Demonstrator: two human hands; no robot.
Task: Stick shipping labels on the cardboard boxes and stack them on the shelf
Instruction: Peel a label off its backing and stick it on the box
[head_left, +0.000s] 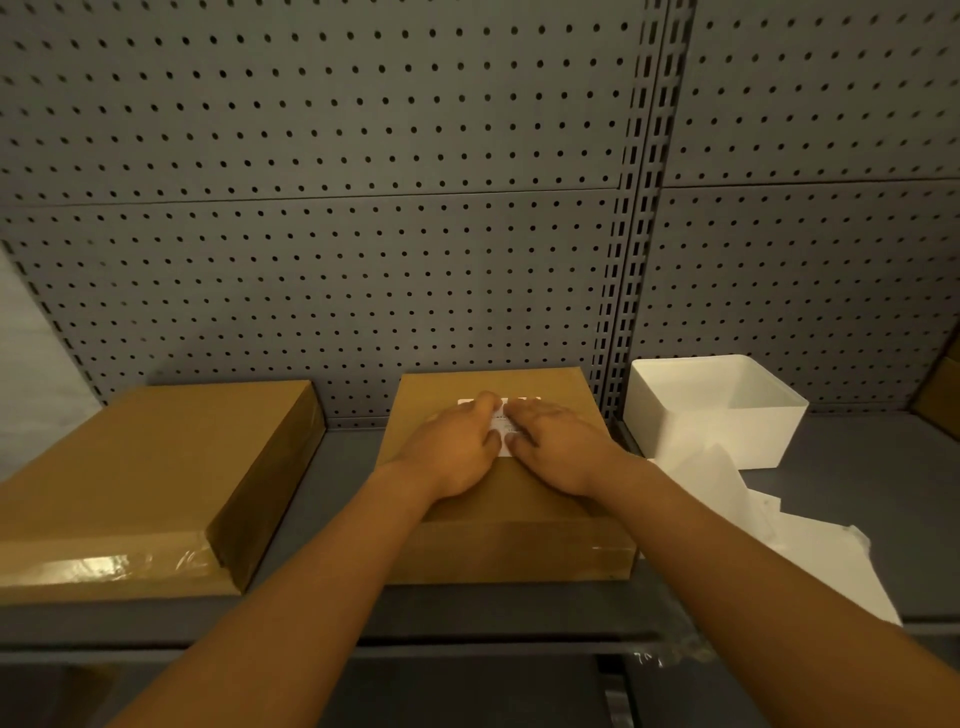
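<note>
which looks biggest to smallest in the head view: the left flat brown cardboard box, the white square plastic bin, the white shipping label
1. Left flat brown cardboard box, though it sits nearer the camera.
2. White square plastic bin.
3. White shipping label, mostly hidden under both hands.

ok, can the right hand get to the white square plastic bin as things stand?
Probably yes. The right hand presses the white shipping label on the middle cardboard box; the white square plastic bin sits just right of it on the shelf, nothing between them.
</note>
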